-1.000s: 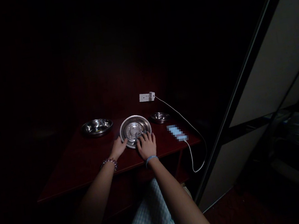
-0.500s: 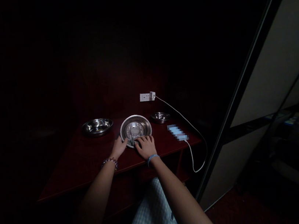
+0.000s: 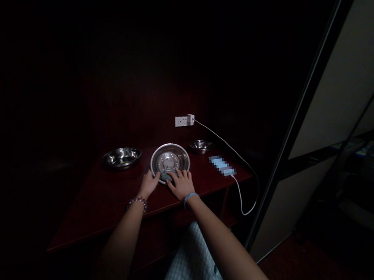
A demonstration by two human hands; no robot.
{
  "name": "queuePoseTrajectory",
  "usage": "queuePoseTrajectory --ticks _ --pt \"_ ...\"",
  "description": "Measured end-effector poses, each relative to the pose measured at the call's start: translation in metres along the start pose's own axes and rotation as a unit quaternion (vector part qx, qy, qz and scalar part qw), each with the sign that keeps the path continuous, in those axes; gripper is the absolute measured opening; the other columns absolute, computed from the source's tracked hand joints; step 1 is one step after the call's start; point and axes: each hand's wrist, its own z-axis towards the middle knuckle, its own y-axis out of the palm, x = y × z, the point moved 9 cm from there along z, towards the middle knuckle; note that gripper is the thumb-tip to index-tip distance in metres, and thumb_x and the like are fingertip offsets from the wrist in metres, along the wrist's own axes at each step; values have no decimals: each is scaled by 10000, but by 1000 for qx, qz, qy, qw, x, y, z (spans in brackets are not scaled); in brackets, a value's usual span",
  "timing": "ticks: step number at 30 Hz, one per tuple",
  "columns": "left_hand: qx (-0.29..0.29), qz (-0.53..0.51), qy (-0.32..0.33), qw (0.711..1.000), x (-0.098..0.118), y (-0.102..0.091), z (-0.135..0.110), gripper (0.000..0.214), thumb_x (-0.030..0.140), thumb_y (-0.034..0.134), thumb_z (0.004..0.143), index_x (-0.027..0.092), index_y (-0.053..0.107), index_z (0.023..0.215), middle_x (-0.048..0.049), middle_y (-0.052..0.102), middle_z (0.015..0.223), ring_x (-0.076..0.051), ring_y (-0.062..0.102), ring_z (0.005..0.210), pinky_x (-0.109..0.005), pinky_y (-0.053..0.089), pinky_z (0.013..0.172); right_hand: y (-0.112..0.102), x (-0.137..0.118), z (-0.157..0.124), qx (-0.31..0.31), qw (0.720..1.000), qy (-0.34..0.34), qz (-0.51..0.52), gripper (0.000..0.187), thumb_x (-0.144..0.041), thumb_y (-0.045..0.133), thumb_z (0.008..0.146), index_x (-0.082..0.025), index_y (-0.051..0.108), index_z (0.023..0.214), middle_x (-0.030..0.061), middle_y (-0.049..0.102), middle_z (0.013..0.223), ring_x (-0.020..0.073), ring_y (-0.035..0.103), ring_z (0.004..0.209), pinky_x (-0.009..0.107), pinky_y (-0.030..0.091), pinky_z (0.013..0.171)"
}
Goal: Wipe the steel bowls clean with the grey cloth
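The head view shows a metal bowl (image 3: 169, 156) tipped up at the middle of a dark red table (image 3: 112, 199), its inside turned toward the person; whether its base rests on the tabletop cannot be told. The left hand (image 3: 148, 184) grips the bowl's near left edge, thumb over the rim, the other fingers mostly hidden behind. The right hand (image 3: 182, 185) reaches over the lower right edge, fingers bent and slightly spread on a grey piece (image 3: 165, 176), perhaps cloth, that lies against the lower inner wall; whether they pinch it or only press it cannot be told. As far as one can judge, the handling of this bowl is midway: the grip is set and the grey piece is in place inside, while letting go of both is not yet done. A wider bowl (image 3: 122, 159) stands upright to the left and a small bowl (image 3: 201, 146) to the right, both apart from the hands; nothing shows whether either has had its turn. Nearer the table's right end lies a blurred-out, phone-like device (image 3: 222, 166), a white cable (image 3: 240, 195) running from it toward the wall socket (image 3: 180, 121).
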Motion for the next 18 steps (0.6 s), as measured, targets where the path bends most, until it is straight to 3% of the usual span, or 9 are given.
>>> queuePoseTrajectory --ticks 7,18 --pt "-8 16 -3 1000 -1 1 0 299 266 494 833 106 630 1047 -119 739 888 -189 689 679 -264 519 653 -4 -1 -1 5 1000 5 2 420 -507 384 951 -307 568 1270 69 601 1243 281 414 1158 425 227 1003" --pt "5 14 0 1000 1 -2 -1 274 244 496 823 119 637 1022 -125 741 949 -220 700 829 -290 522 750 -9 -7 -2 10 1000 -20 16 400 -501 369 961 -302 579 1236 38 659 1185 257 468 1084 405 225 1000"
